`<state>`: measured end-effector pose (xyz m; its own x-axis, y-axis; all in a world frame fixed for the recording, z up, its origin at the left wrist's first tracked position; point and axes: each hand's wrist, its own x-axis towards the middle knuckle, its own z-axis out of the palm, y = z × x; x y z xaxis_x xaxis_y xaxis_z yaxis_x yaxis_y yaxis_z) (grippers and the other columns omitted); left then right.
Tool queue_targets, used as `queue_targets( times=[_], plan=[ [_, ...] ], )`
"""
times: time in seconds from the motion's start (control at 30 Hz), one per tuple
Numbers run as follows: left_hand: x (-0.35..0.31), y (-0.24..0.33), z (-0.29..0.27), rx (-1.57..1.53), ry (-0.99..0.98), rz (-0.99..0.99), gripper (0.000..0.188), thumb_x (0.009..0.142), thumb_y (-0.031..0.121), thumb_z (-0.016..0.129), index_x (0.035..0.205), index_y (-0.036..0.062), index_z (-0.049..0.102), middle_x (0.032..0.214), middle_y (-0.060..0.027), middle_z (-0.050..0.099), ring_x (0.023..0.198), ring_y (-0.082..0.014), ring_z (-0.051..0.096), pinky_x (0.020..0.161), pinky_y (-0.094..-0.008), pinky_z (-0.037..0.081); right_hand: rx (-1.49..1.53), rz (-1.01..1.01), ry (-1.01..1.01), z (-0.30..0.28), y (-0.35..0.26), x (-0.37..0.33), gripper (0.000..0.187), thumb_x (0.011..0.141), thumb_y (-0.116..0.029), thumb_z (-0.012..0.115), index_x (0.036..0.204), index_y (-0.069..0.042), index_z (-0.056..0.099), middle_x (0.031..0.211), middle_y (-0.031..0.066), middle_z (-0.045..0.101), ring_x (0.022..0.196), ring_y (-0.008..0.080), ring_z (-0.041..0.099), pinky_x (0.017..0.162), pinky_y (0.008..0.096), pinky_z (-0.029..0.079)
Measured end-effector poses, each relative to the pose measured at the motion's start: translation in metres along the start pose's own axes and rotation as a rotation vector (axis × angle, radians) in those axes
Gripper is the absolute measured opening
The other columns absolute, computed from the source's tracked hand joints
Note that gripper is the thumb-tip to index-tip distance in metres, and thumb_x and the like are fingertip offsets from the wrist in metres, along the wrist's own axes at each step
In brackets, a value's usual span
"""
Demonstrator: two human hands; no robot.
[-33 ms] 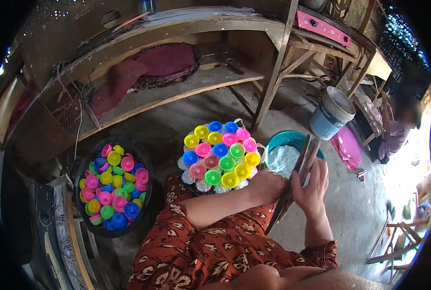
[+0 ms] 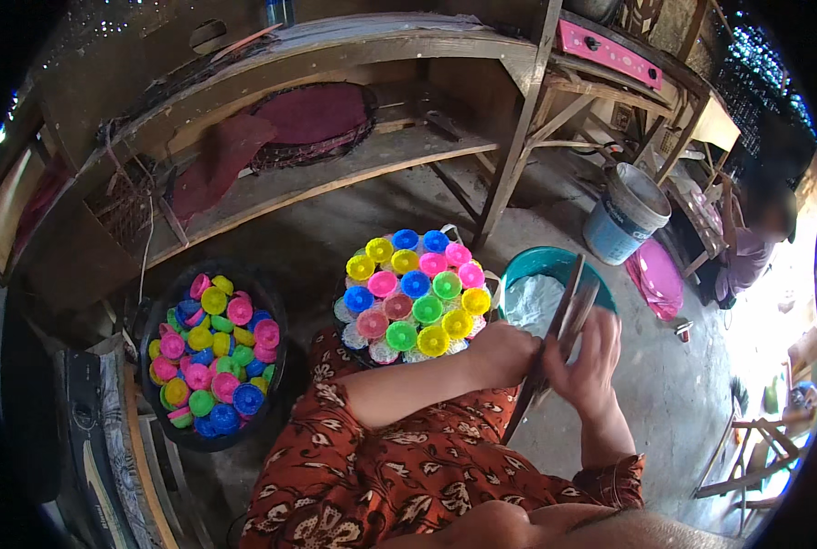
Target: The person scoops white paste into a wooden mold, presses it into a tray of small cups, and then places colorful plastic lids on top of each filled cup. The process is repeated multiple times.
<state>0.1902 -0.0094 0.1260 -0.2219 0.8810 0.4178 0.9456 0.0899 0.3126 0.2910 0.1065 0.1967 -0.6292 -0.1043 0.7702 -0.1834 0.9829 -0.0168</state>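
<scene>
My left hand [image 2: 507, 353] is closed around a pair of dark wooden slats [image 2: 564, 311] that stand tilted over my lap. From the other side my right hand [image 2: 588, 361] grips them, thumb across the wood, its fingers slightly blurred. Whatever lies between the slats is hidden. Just beyond my hands sits a teal basin [image 2: 600, 270] with white powder or dough [image 2: 534, 302] inside. To the left of it, a round arrangement of colourful fluted cups [image 2: 416, 284] rests on whitish cups over a dark base.
A black tub [image 2: 278, 366] at left holds many coloured cups [image 2: 209, 352]. Beyond it runs a wooden bench [image 2: 335, 188] with a maroon cloth-covered tray [image 2: 317, 114]. A pail [image 2: 623, 215] and a pink lid-like disc [image 2: 654, 279] lie right; a person [image 2: 752, 252] sits farther off.
The slats have shifted slightly left, and their upper ends now stand a little apart. My right hand has moved a little with them. My left hand keeps its hold.
</scene>
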Motion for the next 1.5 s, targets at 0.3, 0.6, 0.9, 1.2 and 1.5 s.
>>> queue_targets(
  times=[0.3,0.6,0.9,1.2,1.5],
  plan=[
    [-0.023,-0.001,-0.054,0.309,0.312,0.272,0.008,0.071,0.018,0.056,0.068,0.0128,0.05,0.058,-0.0017,0.052,0.054,-0.0186,0.054,0.053,-0.0324,0.04,0.713,0.139,-0.241,-0.05,0.005,0.0,0.043,0.067,-0.002,0.069,0.101,-0.005,0.043,0.077,0.0049,0.054,0.067,0.0147,0.057,0.056,0.0256,0.046],
    [-0.044,-0.083,-0.092,-1.377,0.367,-0.297,0.021,0.076,0.024,0.074,0.092,0.0156,0.064,0.097,-0.0113,0.064,0.102,-0.0306,0.059,0.087,-0.0435,0.047,0.951,0.612,1.169,-0.045,0.074,0.005,0.036,0.074,0.005,0.06,0.106,-0.004,0.046,0.082,0.0034,0.054,0.078,0.016,0.053,0.078,0.0334,0.044],
    [0.006,-0.091,-0.085,-1.553,0.799,0.138,0.017,0.081,0.031,0.069,0.092,0.0209,0.061,0.126,-0.0037,0.049,0.128,-0.0404,0.037,0.106,-0.0591,0.026,1.477,0.54,0.365,0.098,0.079,-0.02,0.047,0.084,-0.021,0.065,0.124,-0.01,0.044,0.119,0.0145,0.053,0.115,0.0316,0.05,0.099,0.043,0.037],
    [-0.083,-0.131,-0.114,-1.736,1.028,0.129,0.023,0.089,0.033,0.058,0.102,0.0143,0.062,0.122,-0.009,0.045,0.12,-0.0255,0.043,0.106,-0.0537,0.031,0.061,0.947,-1.539,0.162,0.215,-0.217,0.028,0.076,-0.022,0.065,0.095,-0.003,0.069,0.101,0.0179,0.066,0.092,0.0277,0.065,0.077,0.0391,0.053],
    [-0.126,-0.142,-0.138,-1.585,0.985,0.039,0.032,0.093,0.038,0.049,0.111,0.013,0.056,0.125,-0.0112,0.051,0.124,-0.0277,0.042,0.109,-0.0525,0.023,-0.429,0.705,-1.419,0.113,0.252,-0.197,0.021,0.082,-0.021,0.056,0.091,-0.011,0.071,0.093,0.0095,0.069,0.086,0.0241,0.067,0.07,0.0386,0.053]
  ],
)
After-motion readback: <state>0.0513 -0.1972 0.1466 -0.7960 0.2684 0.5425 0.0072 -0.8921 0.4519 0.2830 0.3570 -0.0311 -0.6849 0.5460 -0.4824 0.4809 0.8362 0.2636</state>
